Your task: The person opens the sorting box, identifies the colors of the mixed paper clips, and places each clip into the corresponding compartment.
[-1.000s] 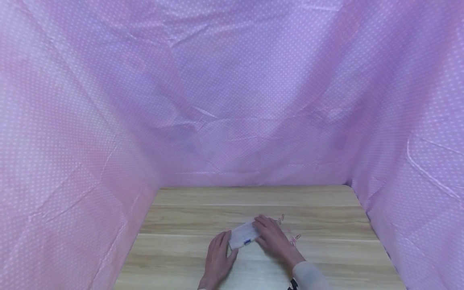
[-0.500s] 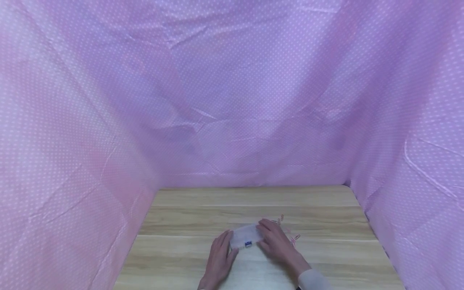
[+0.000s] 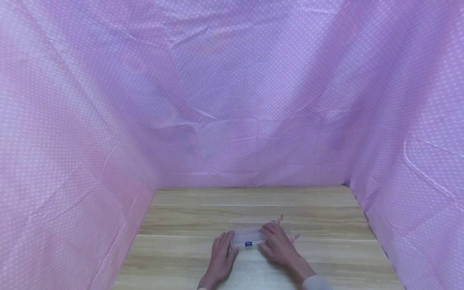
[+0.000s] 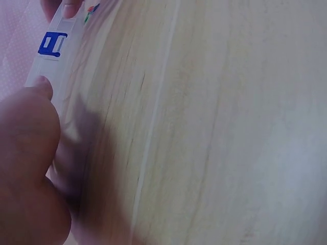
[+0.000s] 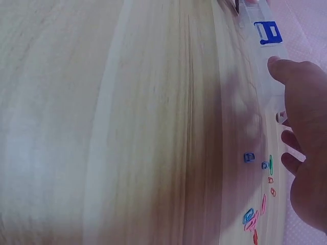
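Observation:
A clear plastic box [image 3: 243, 237] with a blue latch [image 3: 248, 244] on its near side lies between my two hands over the table. The left hand [image 3: 220, 257] grips its left end, and in the left wrist view that thumb presses the front wall near the latch [image 4: 52, 44]. At the opposite end, my right hand [image 3: 280, 246] holds the box with the thumb on the front wall and fingers over the far side. The right wrist view shows this thumb close to the latch [image 5: 268, 32]. The lid looks closed.
Several coloured paper clips [image 5: 251, 220] lie scattered on the wooden table [image 3: 188, 217] to the right of the box, partly behind the right hand. Pink dotted cloth [image 3: 232, 153] walls in the table at the back and both sides.
The box has turned so its front edge lies more level, and its latch side shows more. The right hand has shifted slightly right and toward me, while the left has barely moved.

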Demonstrator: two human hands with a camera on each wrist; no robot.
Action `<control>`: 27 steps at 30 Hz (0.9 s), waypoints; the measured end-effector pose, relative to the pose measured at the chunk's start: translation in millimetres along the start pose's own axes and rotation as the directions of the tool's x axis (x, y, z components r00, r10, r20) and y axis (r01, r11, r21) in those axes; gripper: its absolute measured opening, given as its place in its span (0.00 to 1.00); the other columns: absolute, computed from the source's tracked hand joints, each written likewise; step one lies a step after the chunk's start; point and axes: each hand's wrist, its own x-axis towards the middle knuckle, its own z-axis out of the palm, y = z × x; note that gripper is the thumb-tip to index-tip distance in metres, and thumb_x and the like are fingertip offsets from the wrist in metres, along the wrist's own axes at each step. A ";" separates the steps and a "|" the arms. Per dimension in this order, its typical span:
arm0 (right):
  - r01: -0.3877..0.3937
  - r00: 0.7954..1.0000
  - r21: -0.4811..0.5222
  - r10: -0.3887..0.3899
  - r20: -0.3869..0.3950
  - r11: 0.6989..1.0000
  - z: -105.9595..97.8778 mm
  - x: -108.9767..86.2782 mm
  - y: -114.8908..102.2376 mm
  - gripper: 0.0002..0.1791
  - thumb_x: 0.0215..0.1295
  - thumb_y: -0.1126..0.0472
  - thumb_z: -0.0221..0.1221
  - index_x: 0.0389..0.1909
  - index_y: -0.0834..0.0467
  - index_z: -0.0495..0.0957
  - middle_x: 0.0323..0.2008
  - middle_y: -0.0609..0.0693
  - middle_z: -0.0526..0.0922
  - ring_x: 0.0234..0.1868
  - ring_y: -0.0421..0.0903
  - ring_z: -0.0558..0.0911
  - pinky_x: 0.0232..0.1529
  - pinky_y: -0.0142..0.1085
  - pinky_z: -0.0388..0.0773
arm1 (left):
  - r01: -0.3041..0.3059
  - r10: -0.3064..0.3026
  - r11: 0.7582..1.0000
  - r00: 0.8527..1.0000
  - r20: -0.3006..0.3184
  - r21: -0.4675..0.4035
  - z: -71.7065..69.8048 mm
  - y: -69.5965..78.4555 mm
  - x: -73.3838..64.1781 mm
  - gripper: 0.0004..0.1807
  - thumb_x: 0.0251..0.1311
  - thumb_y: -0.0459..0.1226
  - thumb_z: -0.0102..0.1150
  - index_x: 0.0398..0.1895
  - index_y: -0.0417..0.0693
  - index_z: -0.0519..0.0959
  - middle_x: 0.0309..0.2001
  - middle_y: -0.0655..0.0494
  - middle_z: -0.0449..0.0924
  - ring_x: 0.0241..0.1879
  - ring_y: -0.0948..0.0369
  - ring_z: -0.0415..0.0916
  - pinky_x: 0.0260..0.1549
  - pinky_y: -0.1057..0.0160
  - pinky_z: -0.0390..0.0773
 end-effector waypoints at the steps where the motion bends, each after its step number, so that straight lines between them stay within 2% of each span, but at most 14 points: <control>1: -0.007 1.000 0.008 0.007 0.008 1.000 -0.4 -0.4 -0.2 0.28 0.63 0.47 0.70 0.60 0.55 0.81 0.60 0.56 0.83 0.66 0.60 0.78 0.73 0.63 0.71 | 0.009 -0.009 1.000 1.000 -0.001 -0.020 0.8 -0.4 -0.1 0.30 0.78 0.49 0.49 0.78 0.52 0.64 0.75 0.51 0.70 0.77 0.42 0.61 0.76 0.33 0.53; 5: -0.040 0.998 0.019 0.039 0.048 0.999 -2.0 -1.7 -0.9 0.27 0.66 0.46 0.68 0.62 0.54 0.80 0.61 0.54 0.83 0.68 0.58 0.77 0.75 0.63 0.70 | 0.065 -0.064 0.994 0.998 0.015 -0.092 1.4 0.2 -0.6 0.29 0.79 0.50 0.47 0.78 0.54 0.64 0.76 0.52 0.70 0.79 0.41 0.58 0.77 0.30 0.48; 9: -0.061 0.997 0.014 0.060 0.056 0.998 -2.8 -2.2 -2.8 0.26 0.66 0.46 0.67 0.62 0.53 0.80 0.63 0.54 0.82 0.69 0.59 0.76 0.75 0.63 0.69 | 0.120 -0.117 0.980 0.993 0.030 -0.160 -1.0 3.7 -0.7 0.29 0.79 0.50 0.47 0.79 0.56 0.64 0.77 0.53 0.68 0.81 0.42 0.55 0.80 0.37 0.39; 12: -0.056 0.998 0.013 0.056 0.030 0.998 -2.6 -1.5 -5.7 0.26 0.64 0.47 0.68 0.61 0.52 0.81 0.64 0.55 0.81 0.69 0.60 0.76 0.74 0.64 0.70 | 0.132 -0.130 0.976 0.991 0.023 -0.173 -2.1 6.0 -0.6 0.28 0.79 0.50 0.47 0.78 0.56 0.64 0.77 0.52 0.68 0.80 0.42 0.55 0.79 0.43 0.38; 17: 0.043 0.997 0.012 -0.042 -0.057 0.999 4.3 2.2 -12.9 0.23 0.61 0.50 0.71 0.56 0.53 0.83 0.60 0.53 0.83 0.66 0.57 0.77 0.70 0.59 0.75 | 0.177 -0.171 0.963 0.984 0.049 -0.203 -3.1 6.8 0.0 0.29 0.78 0.51 0.47 0.79 0.57 0.64 0.78 0.51 0.67 0.81 0.42 0.53 0.80 0.41 0.36; 21: 0.150 0.980 0.004 -0.148 -0.133 0.989 14.1 4.3 -20.0 0.21 0.59 0.54 0.73 0.53 0.54 0.84 0.54 0.49 0.85 0.62 0.52 0.79 0.68 0.52 0.76 | 0.240 -0.224 0.943 0.970 0.096 -0.231 -3.3 5.0 1.7 0.30 0.78 0.55 0.46 0.79 0.62 0.63 0.79 0.52 0.64 0.83 0.45 0.50 0.81 0.39 0.33; 27: 0.163 0.971 -0.034 -0.166 -0.171 0.986 22.1 4.3 -31.2 0.21 0.58 0.54 0.74 0.52 0.53 0.85 0.52 0.48 0.86 0.60 0.51 0.81 0.68 0.51 0.77 | 0.265 -0.248 0.927 0.964 0.097 -0.265 -3.0 5.2 4.4 0.29 0.77 0.56 0.47 0.78 0.63 0.65 0.79 0.52 0.65 0.83 0.46 0.49 0.82 0.41 0.34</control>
